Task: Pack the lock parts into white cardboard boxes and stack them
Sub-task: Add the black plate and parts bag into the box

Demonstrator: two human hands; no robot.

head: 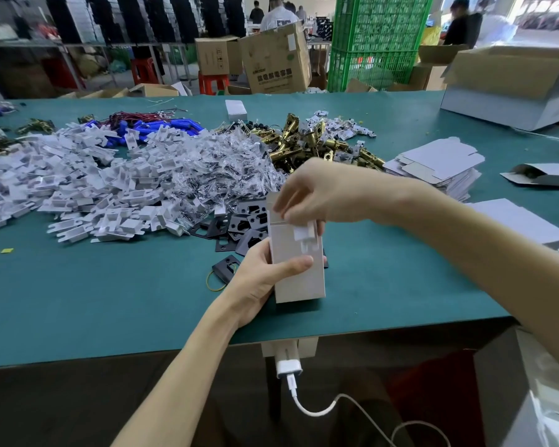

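I see the white cardboard box [299,275] standing upright with its top flap open, gripped around its lower half by the left hand [255,279]. A small white plastic part [305,235] sits at the box's open mouth, pinched by the right hand [317,195]. Black metal plates [246,225] lie scattered just behind and left of the box. Further left of the box spreads a heap of white plastic pieces [88,188]. Behind the box are clear bagged parts [213,169], then brass latches [299,143]. Flat box blanks [433,166] are stacked well to the box's right.
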